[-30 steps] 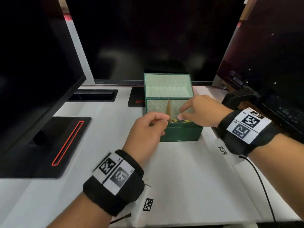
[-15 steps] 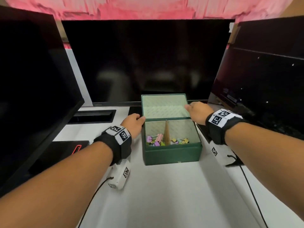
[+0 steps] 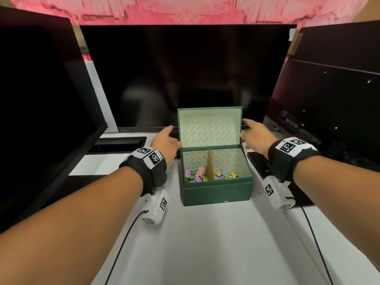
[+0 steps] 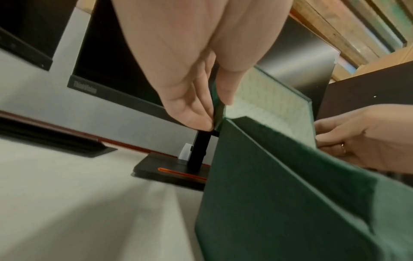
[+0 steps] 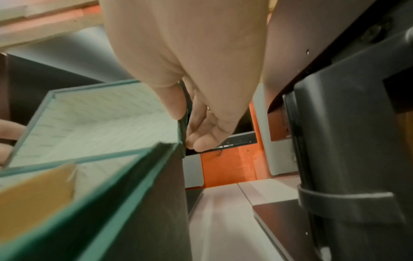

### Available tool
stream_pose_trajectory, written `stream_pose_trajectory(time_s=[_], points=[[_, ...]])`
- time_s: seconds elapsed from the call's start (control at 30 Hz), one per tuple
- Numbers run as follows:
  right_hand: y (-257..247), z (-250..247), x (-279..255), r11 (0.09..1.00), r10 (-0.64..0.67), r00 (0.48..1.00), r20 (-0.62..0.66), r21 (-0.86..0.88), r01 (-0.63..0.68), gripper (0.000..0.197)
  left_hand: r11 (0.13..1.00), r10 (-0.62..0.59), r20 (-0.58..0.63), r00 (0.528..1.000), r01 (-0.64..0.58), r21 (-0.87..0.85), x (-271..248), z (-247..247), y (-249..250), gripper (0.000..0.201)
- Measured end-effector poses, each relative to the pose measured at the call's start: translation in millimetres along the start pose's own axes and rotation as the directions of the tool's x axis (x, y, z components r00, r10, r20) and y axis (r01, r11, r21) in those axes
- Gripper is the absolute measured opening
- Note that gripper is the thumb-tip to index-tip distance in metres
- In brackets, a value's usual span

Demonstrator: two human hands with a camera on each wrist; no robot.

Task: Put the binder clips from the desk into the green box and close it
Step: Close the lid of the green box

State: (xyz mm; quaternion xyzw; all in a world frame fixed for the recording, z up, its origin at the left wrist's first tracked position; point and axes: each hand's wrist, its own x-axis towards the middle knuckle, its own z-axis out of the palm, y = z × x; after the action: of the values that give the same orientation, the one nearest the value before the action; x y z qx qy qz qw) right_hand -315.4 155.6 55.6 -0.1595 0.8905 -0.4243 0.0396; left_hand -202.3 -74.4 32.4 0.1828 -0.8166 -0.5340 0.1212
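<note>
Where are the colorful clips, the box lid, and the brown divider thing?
binder clips (image 3: 193,175): head view, pile left of divider.
lid (image 3: 209,128): head view, pale inner lining.
divider (image 3: 210,167): head view, its upright middle.

The head view looks forward and down from above the counter (image 3: 205,243), taking in both forearms and the green box (image 3: 217,191), while each wrist view looks close along its own palm from low beside that box (image 4: 290,194), sharing with it the raised lid (image 5: 93,123).
</note>
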Motion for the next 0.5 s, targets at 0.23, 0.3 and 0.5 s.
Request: stream_pose_trajectory(time_s=[0.23,0.3,0.5], points=[[-13.8,-21.5,-25.2,0.954,-0.085,0.992,-0.088,0.28,0.107,0.035,0.985,0.164,0.021,0.986,-0.165,0.054,-19.3,-14.1,16.0,0.064],[-14.1,-24.9,-34.0,0.945,-0.049,0.995,-0.084,0.32,0.073,0.042,0.985,0.16,0.05,0.986,-0.156,-0.069,-32.5,-15.9,22.9,0.057],[-2.5,-16.4,-61.5,0.95,-0.118,0.993,-0.019,0.29,0.119,0.049,0.924,0.117,0.003,0.993,-0.108,-0.368,-71.5,-4.6,26.1,0.034]])
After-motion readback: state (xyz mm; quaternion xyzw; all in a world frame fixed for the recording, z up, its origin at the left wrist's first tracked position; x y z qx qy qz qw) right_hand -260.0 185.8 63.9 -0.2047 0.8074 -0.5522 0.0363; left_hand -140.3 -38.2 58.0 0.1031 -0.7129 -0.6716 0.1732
